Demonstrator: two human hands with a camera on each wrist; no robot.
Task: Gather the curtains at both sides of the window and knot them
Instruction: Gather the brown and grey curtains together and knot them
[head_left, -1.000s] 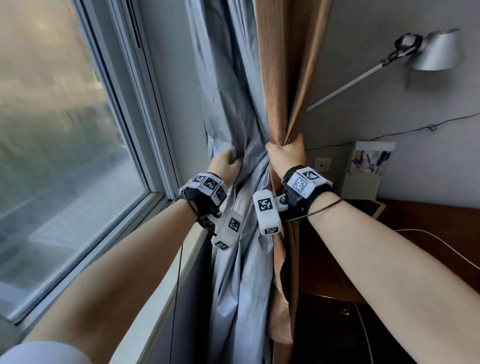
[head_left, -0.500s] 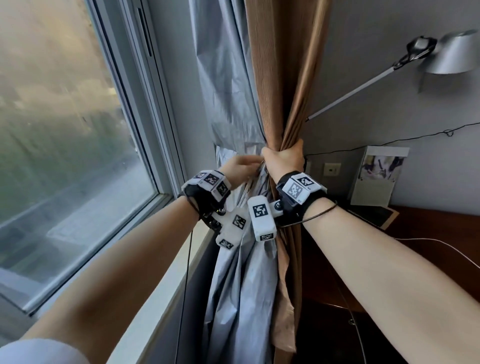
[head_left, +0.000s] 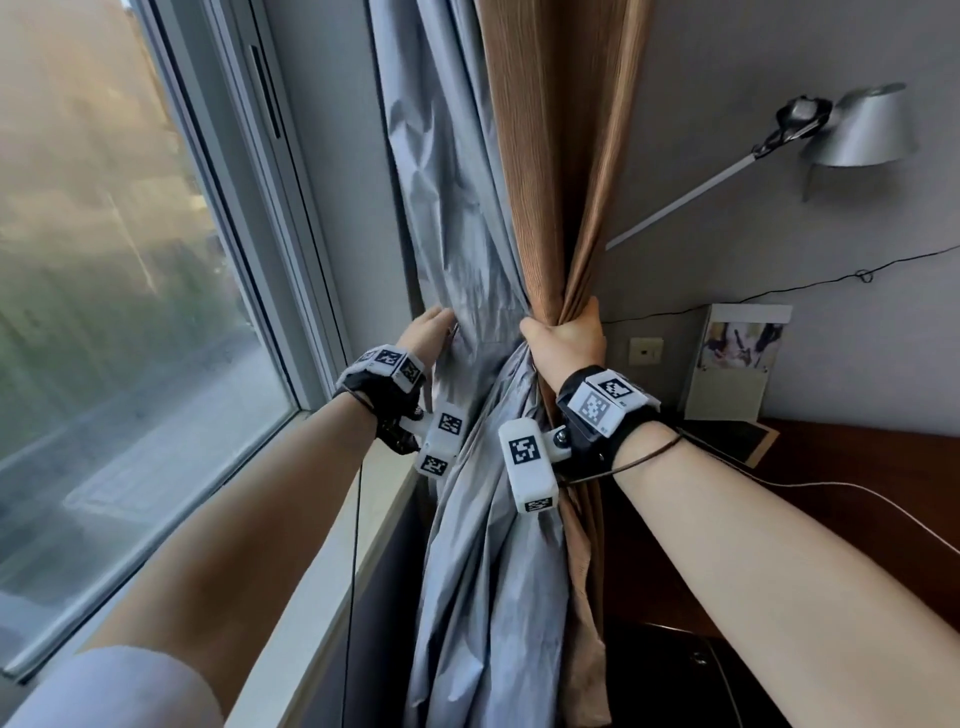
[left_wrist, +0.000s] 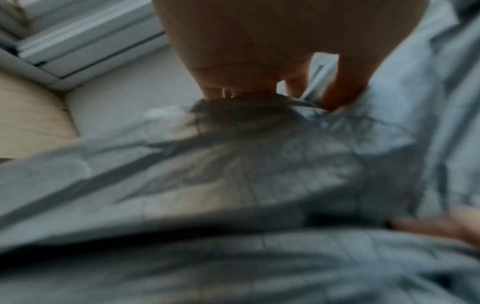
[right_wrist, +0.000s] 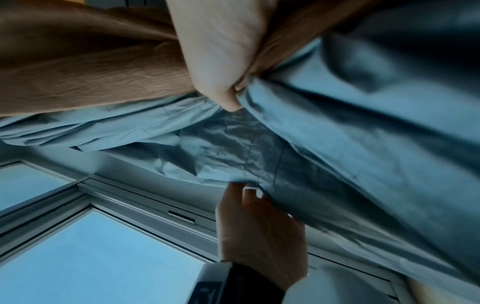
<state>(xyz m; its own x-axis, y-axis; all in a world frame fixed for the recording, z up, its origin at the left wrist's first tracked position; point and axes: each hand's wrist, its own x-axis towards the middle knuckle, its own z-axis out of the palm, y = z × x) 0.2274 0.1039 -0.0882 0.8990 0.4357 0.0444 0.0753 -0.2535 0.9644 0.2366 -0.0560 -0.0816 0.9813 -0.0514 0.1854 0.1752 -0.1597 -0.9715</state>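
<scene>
Left hand (head_left: 428, 332): has left the bunch, fingers now pinching the grey lining (head_left: 457, 249) edge at 9 o'clock. Right hand (head_left: 566, 338): stays clamped round the brown curtain (head_left: 550, 156), right of the window (head_left: 130, 260). Gathering unfinished, no knot

two curtains (head_left: 550, 171), two hands (head_left: 566, 340), one lamp (head_left: 857, 130), one window (head_left: 130, 286)

No readable text anywhere; the wrist bands (head_left: 602, 402) carry only black-and-white square marker patterns.

Tan curtain (head_left: 550, 156), silvery-grey lining (head_left: 447, 208)
</scene>
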